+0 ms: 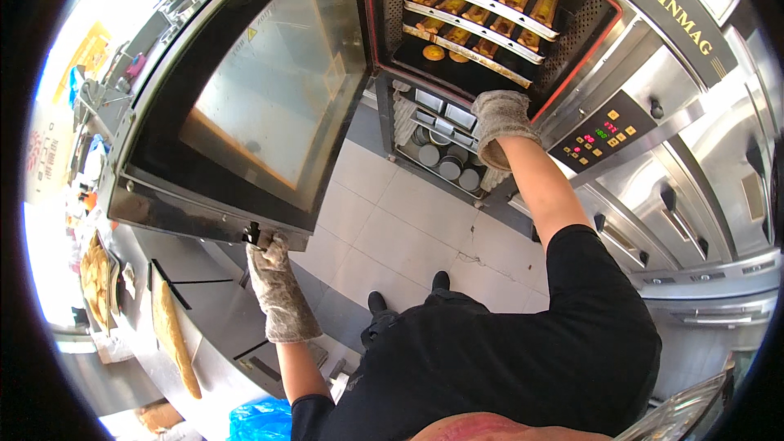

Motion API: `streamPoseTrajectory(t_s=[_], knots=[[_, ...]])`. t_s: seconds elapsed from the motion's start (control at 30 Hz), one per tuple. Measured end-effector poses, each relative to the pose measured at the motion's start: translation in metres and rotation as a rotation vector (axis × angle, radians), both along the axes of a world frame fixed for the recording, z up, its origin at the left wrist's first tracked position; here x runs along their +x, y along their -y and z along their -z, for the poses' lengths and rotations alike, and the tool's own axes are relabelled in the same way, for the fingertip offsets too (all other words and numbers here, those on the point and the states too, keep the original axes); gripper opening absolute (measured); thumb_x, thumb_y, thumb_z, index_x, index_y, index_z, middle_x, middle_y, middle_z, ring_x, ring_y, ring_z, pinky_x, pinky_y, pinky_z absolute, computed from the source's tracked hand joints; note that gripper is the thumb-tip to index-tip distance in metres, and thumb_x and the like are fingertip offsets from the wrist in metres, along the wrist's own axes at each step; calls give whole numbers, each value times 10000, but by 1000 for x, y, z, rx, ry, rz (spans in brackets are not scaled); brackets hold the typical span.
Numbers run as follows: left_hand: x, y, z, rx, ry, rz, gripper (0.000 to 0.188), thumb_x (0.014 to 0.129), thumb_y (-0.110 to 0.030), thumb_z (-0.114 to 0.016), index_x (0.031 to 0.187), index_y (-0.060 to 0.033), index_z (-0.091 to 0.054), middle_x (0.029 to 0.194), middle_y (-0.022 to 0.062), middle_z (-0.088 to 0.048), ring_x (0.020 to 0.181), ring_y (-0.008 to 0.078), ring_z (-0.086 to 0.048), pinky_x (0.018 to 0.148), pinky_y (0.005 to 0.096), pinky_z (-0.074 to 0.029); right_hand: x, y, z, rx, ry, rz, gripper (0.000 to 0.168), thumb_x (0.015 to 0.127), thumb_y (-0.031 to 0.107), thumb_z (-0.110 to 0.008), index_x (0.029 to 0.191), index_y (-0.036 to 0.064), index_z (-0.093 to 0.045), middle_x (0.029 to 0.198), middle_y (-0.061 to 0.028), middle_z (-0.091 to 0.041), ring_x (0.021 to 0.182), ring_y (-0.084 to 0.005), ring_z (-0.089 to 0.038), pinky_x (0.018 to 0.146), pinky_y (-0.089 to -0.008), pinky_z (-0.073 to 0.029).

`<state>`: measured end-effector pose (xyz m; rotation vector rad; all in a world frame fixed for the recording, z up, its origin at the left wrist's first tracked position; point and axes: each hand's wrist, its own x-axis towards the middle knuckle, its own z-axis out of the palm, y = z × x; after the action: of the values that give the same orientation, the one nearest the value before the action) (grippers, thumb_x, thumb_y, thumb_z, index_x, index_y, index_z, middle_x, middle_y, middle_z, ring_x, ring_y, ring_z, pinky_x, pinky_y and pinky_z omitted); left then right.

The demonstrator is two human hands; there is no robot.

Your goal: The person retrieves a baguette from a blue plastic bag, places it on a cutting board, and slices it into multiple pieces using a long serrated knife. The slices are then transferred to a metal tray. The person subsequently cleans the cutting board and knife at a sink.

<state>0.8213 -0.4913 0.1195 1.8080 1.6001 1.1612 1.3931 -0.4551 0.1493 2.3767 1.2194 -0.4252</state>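
My left hand (278,288), in a worn oven mitt, is at the free edge of the open oven door (245,220), its fingertips at the latch. My right hand (503,119), in a grey mitt, reaches to the lower front of the oven chamber; its fingers are hard to make out, and whether it grips anything cannot be told. Trays (484,1) of long browned pastries fill the racks above it. Small round tarts (433,52) lie on the dark lowest tray, just left of and above that mitt.
Under the oven, a rack (429,116) holds metal tins. The lit control panel (603,130) and steel deck ovens (680,214) stand at the right. A baguette (171,337) lies on the steel counter (214,373) at the lower left, near a blue plastic bag (260,419).
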Motion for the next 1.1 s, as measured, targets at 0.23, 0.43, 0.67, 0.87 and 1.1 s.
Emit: streamPoseTrajectory(t_s=[0.23,0.43,0.67,0.87,1.1], knots=[[77,69,-22,-180,-148,40,149,985,-166,-648,1051,-34,-629,932,83,-669,880,220,-630,847,349,-516,25,13,-26,231,-156,258,461,986,369,-667,1395,155,-669,1430,-129,-677,1311,-322,-659,1081,-487,-527],[138,141,-55,-384,16,52,309,949,-224,-726,1176,-23,-671,997,101,-736,908,219,-676,870,354,-543,-25,115,4,728,-336,22,640,1002,480,-589,1508,92,-531,1386,-186,-675,1291,-342,-641,1118,-407,-487],[178,157,-85,-413,-333,539,441,955,-343,-771,1277,-46,-723,1218,196,-756,1146,330,-722,981,407,-553,-70,229,146,1031,-1868,337,489,1094,303,-539,1535,92,-513,1476,-96,-596,1374,-233,-553,1165,-351,-441],[228,130,-88,122,-144,362,750,780,-214,-914,1440,-29,-610,1389,250,-656,1328,431,-606,1169,486,-461,-57,244,180,959,-2466,1089,457,1093,285,-545,1520,123,-528,1471,-46,-571,1360,-207,-529,1158,-367,-426],[334,100,-122,723,-606,765,940,765,-161,-894,1548,-16,-394,1502,245,-534,1418,518,-464,1233,623,-342,-32,271,77,1360,-2055,1164,417,1092,307,-547,1478,149,-571,1371,-36,-611,1280,-201,-556,1105,-372,-445]])
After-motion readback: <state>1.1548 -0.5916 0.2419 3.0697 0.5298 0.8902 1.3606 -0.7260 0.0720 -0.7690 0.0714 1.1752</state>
